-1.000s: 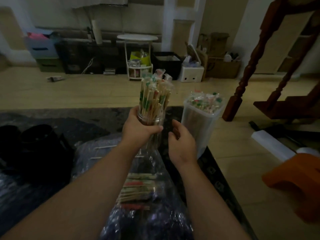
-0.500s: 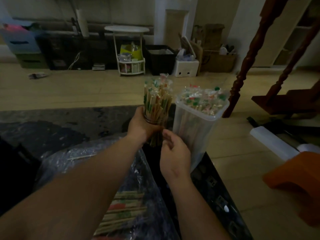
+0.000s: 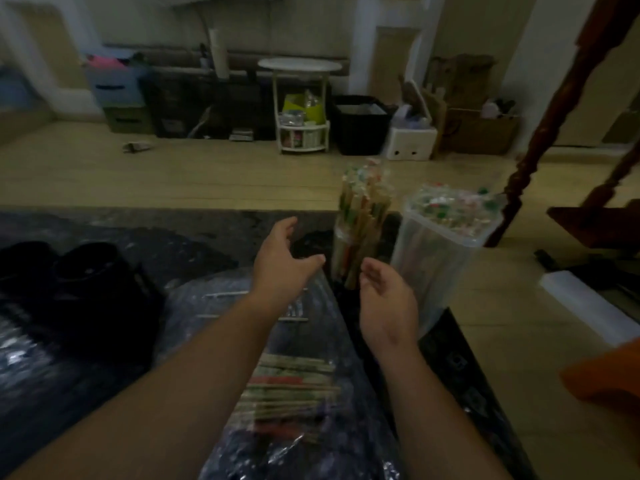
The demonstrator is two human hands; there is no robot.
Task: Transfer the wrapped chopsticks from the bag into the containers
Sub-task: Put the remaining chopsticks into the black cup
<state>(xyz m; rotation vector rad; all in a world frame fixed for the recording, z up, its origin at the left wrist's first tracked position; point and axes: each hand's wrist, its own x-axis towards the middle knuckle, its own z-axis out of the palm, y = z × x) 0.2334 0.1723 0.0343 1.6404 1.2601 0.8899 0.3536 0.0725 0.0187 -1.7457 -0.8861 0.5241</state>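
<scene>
We find the left hand (image 3: 277,258) and right hand (image 3: 384,299) slack-fingered, empty, beside the crammed jar (image 3: 351,244), wrapped chopsticks (image 3: 291,386) in the bag (image 3: 214,306) nearer us; a knock may topple it.

Dim, murky indoor light leaves the foreground nearly black, with soft motion blur and wide-angle bending at the edges.

clear jar (image 3: 349,251): upright, chopsticks fanned | tall tub (image 3: 440,258): full | bag (image 3: 298,393): chopsticks flat
</scene>
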